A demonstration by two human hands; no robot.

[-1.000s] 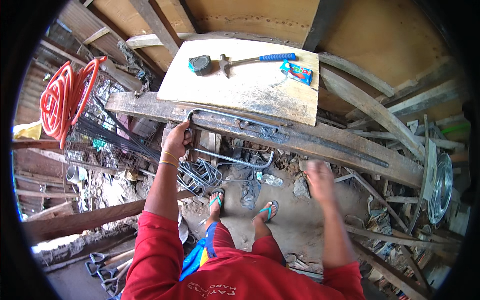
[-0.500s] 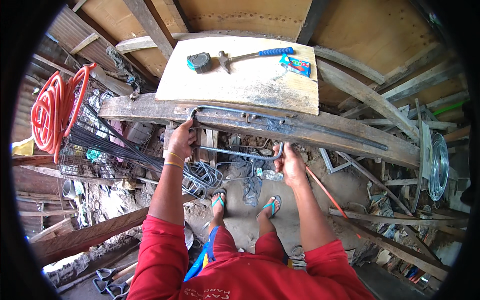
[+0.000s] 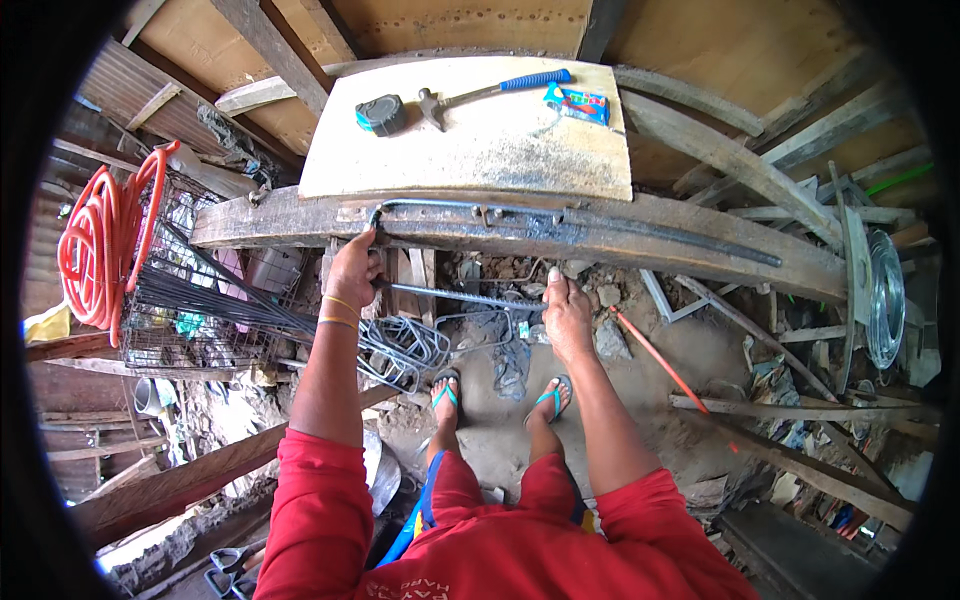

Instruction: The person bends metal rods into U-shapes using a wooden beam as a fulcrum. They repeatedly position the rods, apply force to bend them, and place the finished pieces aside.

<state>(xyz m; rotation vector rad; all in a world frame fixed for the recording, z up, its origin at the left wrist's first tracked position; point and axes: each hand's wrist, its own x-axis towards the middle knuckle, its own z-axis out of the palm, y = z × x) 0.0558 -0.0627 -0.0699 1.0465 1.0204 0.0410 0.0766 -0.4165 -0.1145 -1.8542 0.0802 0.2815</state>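
A ribbed steel rebar [image 3: 460, 294], bent into an open-sided rectangle, lies at the front of a thick wooden beam [image 3: 260, 222]. Its far leg runs along the beam top beside small metal pegs [image 3: 480, 217]; the near leg hangs in front of the beam. My left hand [image 3: 354, 270] is closed around the bent left side. My right hand [image 3: 568, 312] is wrapped around the right end of the near leg, and its fingers hide most of the tip. A dark straight rod [image 3: 700, 245] lies along the beam farther right.
On a pale board [image 3: 450, 150] behind the beam sit a tape measure [image 3: 381, 115], a blue-handled claw hammer [image 3: 490, 92] and a blue packet [image 3: 578, 103]. Bent rebar pieces [image 3: 405, 345] pile below left, near black rods [image 3: 215, 295] and an orange hose [image 3: 100, 250]. Coiled wire [image 3: 884, 300] hangs right.
My right hand has turned over and closed around the rebar's hooked end, which showed plainly before. The near leg has risen slightly. My left hand keeps its hold, a little farther left and higher.
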